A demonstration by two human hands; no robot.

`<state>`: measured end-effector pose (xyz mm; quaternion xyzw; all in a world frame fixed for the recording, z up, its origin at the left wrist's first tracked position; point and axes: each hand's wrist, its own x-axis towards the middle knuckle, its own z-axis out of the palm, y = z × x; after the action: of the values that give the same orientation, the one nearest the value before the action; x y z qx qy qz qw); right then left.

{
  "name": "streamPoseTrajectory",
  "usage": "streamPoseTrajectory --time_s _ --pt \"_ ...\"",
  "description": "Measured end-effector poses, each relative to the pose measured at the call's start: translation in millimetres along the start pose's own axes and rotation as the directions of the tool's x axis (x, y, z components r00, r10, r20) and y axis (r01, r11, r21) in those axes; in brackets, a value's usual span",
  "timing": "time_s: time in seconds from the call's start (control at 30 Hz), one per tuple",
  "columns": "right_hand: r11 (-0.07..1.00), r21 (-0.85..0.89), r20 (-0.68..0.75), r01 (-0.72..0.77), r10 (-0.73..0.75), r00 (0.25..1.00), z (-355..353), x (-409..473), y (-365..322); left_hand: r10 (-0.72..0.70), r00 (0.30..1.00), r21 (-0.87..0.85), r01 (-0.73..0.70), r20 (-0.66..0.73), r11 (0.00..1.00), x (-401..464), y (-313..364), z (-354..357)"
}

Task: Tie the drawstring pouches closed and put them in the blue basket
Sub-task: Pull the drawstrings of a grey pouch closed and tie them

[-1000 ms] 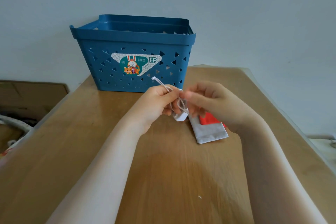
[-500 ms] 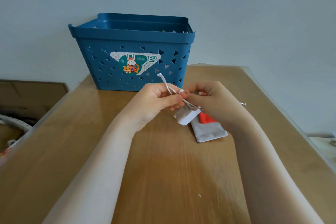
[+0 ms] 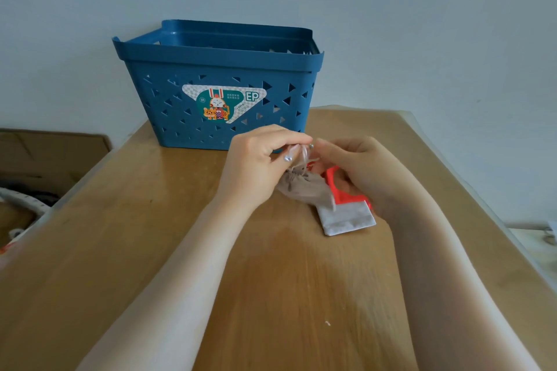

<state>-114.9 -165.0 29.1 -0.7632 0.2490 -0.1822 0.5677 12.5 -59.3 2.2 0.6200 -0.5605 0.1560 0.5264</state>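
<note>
Fingers first: the left hand [image 3: 256, 159] has thumb and forefinger curled tight, pinching the white cord [image 3: 297, 153] just above the gathered neck of a beige pouch [image 3: 307, 188]. A small bead on the cord's end pokes out under the left fingertips. The right hand [image 3: 358, 169] meets it fingertip to fingertip, its fingers bent in and nipping the same cord from the other side, right at the top of the pouch. So both hands are on the string, almost touching each other.

The beige pouch hangs from that cord, its neck bunched and puckered, its body slumped and blurred, low over the wooden table [image 3: 180, 250]. Its lower corner overlaps a grey-white pouch [image 3: 346, 220] lying flat on the table, and a red-orange pouch [image 3: 340, 190] sits partly under the right palm, touching the grey-white one.

Further out, the blue basket [image 3: 220, 63] stands upright at the far side of the table, just beyond the hands, a cartoon sticker [image 3: 224, 104] on its near wall. What is inside it cannot be made out from here. Both bare forearms stretch in from the near edge. Off to the left, below table level, sits a cardboard box [image 3: 45, 153].
</note>
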Motion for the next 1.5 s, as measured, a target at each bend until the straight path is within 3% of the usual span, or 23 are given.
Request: streamPoseTrajectory --time_s 0.23,0.4,0.53,0.6,0.7,0.83,1.0,1.1,1.23,1.4,1.5 --pt "0.995 0.048 0.139 0.090 -0.096 0.986 2 1 6 -0.048 0.998 -0.119 0.053 0.050 0.991 0 0 -2" --pt "0.993 0.060 0.114 0.103 -0.109 0.987 -5 0 6 -0.114 0.950 -0.256 0.192 0.289 0.947 -2 2 -12" --pt "0.951 0.304 0.124 0.046 -0.087 0.988 -6 2 3 -0.304 0.890 -0.447 0.437 0.339 0.780 -2 9 -14" --pt "0.879 0.477 0.130 0.008 -0.080 0.988 -1 4 2 -0.356 0.856 -0.501 0.510 0.374 0.699 -1 10 -12" --pt "0.685 0.727 0.147 -0.051 -0.082 0.986 3 7 2 -0.405 0.844 -0.560 0.536 0.351 0.632 -1 9 -11" --pt "0.542 0.836 0.177 -0.081 -0.127 0.976 2 8 6 -0.503 0.826 -0.567 0.548 0.254 0.615 -1 3 -11" --pt "0.413 0.909 0.149 -0.060 -0.186 0.971 -5 7 9 -0.579 0.781 -0.671 0.560 0.234 0.485 -1 -6 -18" --pt "0.552 0.832 0.160 -0.053 -0.148 0.976 -7 7 7 -0.574 0.784 -0.650 0.566 0.236 0.506 -2 -8 -18" --pt "0.894 0.442 0.053 0.075 -0.109 0.993 4 5 6 -0.548 0.813 -0.513 0.562 0.197 0.649 -3 1 -8" --pt "0.976 0.139 -0.001 0.169 -0.171 0.985 15 -6 -5 -0.457 0.887 -0.383 0.446 0.067 0.809 0 13 -4" --pt "0.981 0.000 -0.033 0.193 -0.193 0.981 17 -8 -8 -0.412 0.911 -0.349 0.381 -0.016 0.856 1 14 -3"
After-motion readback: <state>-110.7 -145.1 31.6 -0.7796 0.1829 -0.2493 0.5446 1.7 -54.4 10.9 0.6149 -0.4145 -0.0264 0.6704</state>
